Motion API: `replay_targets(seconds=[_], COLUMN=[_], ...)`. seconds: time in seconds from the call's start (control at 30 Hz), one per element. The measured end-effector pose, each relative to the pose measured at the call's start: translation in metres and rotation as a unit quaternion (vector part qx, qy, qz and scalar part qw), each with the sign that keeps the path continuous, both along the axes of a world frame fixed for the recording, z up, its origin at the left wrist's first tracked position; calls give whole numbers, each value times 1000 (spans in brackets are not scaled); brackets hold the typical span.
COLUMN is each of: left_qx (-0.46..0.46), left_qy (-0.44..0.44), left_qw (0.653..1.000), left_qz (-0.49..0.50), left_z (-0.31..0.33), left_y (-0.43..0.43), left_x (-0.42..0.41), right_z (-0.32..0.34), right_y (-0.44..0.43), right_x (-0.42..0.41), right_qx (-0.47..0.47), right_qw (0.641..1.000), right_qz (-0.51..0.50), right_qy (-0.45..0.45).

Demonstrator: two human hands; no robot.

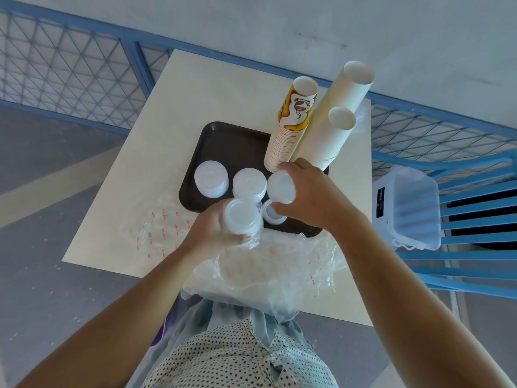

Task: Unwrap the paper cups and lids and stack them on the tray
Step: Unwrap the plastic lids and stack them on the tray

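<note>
The near right part of the dark tray [223, 141] is covered by the right hand [310, 191] and its wrist, and the feet of the three cup stacks are partly hidden behind that hand. What is gripped there is seen only as a white round face, the pinched lid [281, 187]. Whether one lid or several are held cannot be made out. A small lid pile [275, 215] at the tray's near edge is half concealed beneath both hands. The red print on the clear wrappers is too small to be read. Both forearms are cut off by the lower frame edge.

The right hand is held over the tray, fingers and thumb curled round the rim of the pinched lid. The left hand [212, 228] is held at the tray's near edge, clamped round the wrapped lid stack [242, 219], from whose lower end clear film hangs.

On the tray, the left lid pile [211, 179] and the middle lid pile [249, 183] are set side by side. At its far right the printed cup stack [293, 113], the tall plain cup stack [347, 92] and the short plain cup stack [327, 141] are stood close together. Loose wrap [156, 228] is spread on the table [195, 88] to the left, and a crumpled wrapper [265, 275] lies at its near edge. A clear plastic box [408, 208] is placed on a blue chair [475, 288] at the right.
</note>
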State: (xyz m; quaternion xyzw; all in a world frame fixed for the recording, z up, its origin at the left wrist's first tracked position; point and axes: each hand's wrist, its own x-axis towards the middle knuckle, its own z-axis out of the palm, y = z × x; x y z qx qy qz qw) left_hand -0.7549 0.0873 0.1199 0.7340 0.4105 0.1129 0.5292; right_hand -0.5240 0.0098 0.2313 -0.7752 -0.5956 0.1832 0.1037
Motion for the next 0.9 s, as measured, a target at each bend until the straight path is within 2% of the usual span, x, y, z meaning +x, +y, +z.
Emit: replay_targets(seconds=[0.1,0.23,0.53,0.9], left_qx=[3,12,42,58], left_qy=[-5,-9,-6,-4], left_qw=[1000,1000,999,998], left_qz=[11,18,3,-1], left_z=[-1,-1,1,1], left_y=[2,2,-4,-7], left_x=[-9,-14,-13,-18], right_z=[-21,-63,-127,-153], right_y=[-4,-4,17,22], right_x=[14,11,-9,-15], right_qx=[-53,-102,-135,-158], right_qw=[998,993,985,979], right_qz=[-21,-48,-97,-125], right_qy=[-34,-33,-45,-29])
